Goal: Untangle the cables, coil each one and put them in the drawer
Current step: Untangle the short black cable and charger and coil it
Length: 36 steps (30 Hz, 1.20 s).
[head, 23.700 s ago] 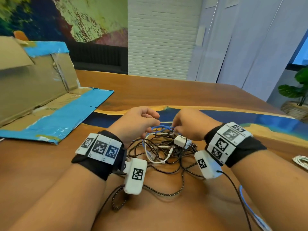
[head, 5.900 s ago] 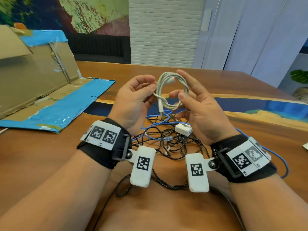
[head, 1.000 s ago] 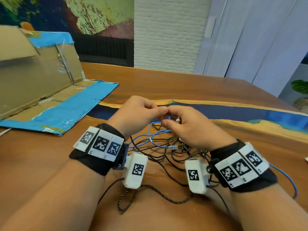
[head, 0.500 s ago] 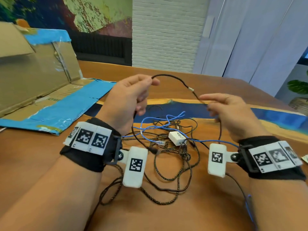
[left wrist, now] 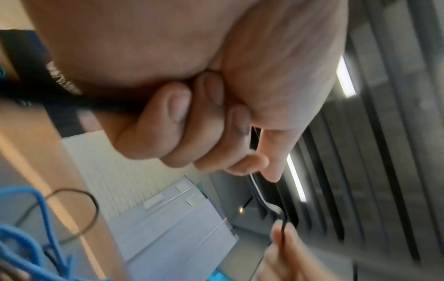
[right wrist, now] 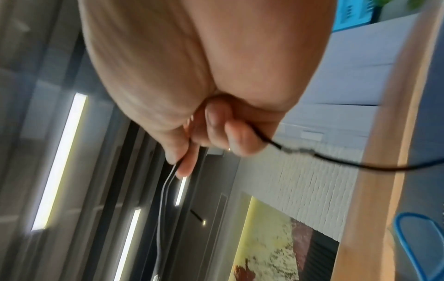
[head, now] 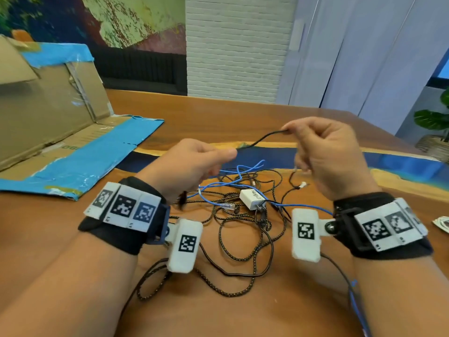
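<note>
A thin black cable point(head: 262, 137) is stretched in the air between my hands above the tangle. My left hand point(head: 228, 153) pinches one point of it between thumb and forefinger, the other fingers curled point(left wrist: 269, 171). My right hand point(head: 286, 131), higher and to the right, pinches it too, and more of the cable passes under its curled fingers point(right wrist: 177, 165). Below on the wooden table point(head: 243, 113) lie a blue cable point(head: 233, 183), a white adapter point(head: 252, 199) and a braided black-and-yellow cable point(head: 245, 239), all still looped through one another.
An opened cardboard box point(head: 60, 105) with blue tape lies at the left of the table. A coiled white cable point(head: 442, 223) shows at the right edge. A potted plant point(head: 435, 122) stands beyond the table's far right corner.
A second ago both hands were down at the tangle; they lifted the black cable out. Since half a second ago my left hand has dropped and my right hand has risen.
</note>
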Each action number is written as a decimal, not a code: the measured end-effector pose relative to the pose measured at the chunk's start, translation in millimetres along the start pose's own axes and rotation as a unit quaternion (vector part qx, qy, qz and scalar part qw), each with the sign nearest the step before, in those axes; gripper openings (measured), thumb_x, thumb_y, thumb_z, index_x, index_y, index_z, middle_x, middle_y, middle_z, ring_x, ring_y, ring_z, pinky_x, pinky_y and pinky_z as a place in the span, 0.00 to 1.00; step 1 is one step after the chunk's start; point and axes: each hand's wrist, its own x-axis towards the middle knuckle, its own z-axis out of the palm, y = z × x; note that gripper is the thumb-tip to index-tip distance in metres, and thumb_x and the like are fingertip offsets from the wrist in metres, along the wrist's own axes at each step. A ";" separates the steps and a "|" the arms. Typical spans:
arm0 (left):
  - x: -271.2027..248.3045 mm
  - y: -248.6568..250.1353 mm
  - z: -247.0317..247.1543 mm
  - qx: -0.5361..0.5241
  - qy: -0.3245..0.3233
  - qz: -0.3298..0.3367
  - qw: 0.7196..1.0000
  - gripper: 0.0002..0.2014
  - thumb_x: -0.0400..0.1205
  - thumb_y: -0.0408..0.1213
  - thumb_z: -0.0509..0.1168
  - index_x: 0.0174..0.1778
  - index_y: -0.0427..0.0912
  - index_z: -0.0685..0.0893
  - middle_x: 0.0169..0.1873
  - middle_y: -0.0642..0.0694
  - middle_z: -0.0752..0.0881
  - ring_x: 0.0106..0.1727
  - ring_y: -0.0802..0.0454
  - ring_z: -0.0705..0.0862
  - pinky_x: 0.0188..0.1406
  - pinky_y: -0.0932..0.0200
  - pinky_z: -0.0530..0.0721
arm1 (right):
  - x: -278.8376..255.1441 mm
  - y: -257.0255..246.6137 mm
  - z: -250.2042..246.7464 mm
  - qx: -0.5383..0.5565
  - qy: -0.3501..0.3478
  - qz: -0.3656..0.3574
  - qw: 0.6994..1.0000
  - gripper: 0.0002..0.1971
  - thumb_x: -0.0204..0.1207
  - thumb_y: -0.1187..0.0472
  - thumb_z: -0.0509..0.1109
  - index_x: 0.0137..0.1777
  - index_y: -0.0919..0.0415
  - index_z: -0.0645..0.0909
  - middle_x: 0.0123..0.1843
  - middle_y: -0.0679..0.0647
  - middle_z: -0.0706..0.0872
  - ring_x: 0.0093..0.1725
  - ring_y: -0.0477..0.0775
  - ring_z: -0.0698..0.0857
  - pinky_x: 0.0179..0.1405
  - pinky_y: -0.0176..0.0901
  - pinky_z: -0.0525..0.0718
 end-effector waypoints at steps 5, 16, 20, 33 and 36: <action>0.1 10.4 -2.7 -0.370 -0.012 0.079 0.926 0.19 0.89 0.45 0.55 0.34 0.46 0.80 0.20 0.54 0.59 0.18 0.57 0.56 0.19 0.61 0.57 | -3.8 6.4 -9.7 -0.125 -0.054 0.043 0.990 0.11 0.87 0.55 0.68 0.52 0.53 0.92 0.21 0.40 0.78 0.21 0.41 0.71 0.22 0.35 0.69; 14.3 -5.4 27.2 -0.183 0.100 0.124 0.970 0.13 0.92 0.30 0.56 0.56 0.39 0.87 0.50 0.43 0.94 0.60 0.49 0.91 0.71 0.51 0.83 | -28.3 -6.1 36.6 -0.092 -0.377 0.084 0.918 0.10 0.87 0.56 0.69 0.51 0.52 0.93 0.26 0.53 0.81 0.24 0.52 0.76 0.27 0.41 0.78; 7.5 -6.6 31.8 -0.097 -0.011 0.071 0.993 0.14 0.91 0.33 0.57 0.52 0.38 0.90 0.37 0.43 0.90 0.41 0.48 0.89 0.59 0.47 0.84 | -18.5 0.4 19.1 -0.025 -0.242 0.033 0.969 0.10 0.86 0.60 0.70 0.47 0.59 0.92 0.23 0.51 0.76 0.21 0.52 0.70 0.23 0.46 0.71; -0.1 13.0 29.2 -0.454 0.017 0.070 0.888 0.19 0.93 0.38 0.51 0.74 0.36 0.79 0.37 0.48 0.87 0.27 0.57 0.82 0.33 0.62 0.86 | -24.6 9.1 41.2 -0.143 -0.325 0.120 0.927 0.15 0.92 0.58 0.59 0.72 0.47 0.82 0.41 0.55 0.93 0.33 0.50 0.82 0.37 0.40 0.81; 1.0 12.9 30.0 -0.422 0.064 0.071 0.902 0.17 0.93 0.35 0.52 0.75 0.42 0.78 0.50 0.44 0.93 0.56 0.46 0.92 0.65 0.49 0.87 | -31.7 6.4 51.9 -0.188 -0.379 0.124 0.898 0.16 0.91 0.57 0.62 0.76 0.45 0.79 0.45 0.52 0.94 0.31 0.47 0.87 0.36 0.42 0.89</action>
